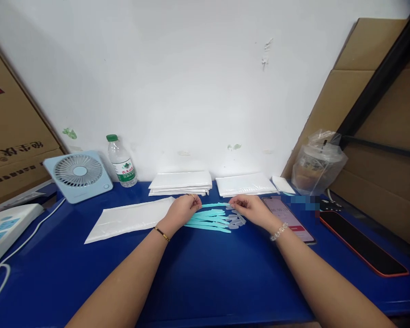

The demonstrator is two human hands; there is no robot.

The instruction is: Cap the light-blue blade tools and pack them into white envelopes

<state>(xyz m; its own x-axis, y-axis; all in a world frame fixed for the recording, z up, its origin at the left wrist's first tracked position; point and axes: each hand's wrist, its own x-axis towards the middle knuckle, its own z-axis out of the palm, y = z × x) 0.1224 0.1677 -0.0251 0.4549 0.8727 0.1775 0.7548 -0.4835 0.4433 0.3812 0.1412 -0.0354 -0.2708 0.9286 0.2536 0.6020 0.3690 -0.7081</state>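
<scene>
My left hand [185, 208] pinches the left end of a thin teal plastic stick [214, 205], held level just above the table. At its other end, the fingertips of my right hand [248, 207] are closed, seemingly on a small clear cap; the exact contact is too small to tell. Below lies a fanned pile of similar teal sticks [210, 222], close to my left fingers. Several small clear plastic caps [237, 221] are heaped at the right of that pile, under my right hand. A flat white plastic sleeve [130, 219] lies left of my left hand.
Stacked white sleeves [180, 181] and more white sleeves [245, 184] lie along the wall. A blue fan [79, 175], water bottle [122, 164] and power strip [10, 230] stand left. Right are a lit phone [290, 221], a dark orange-edged phone [364, 243] and a bagged cup [317, 164].
</scene>
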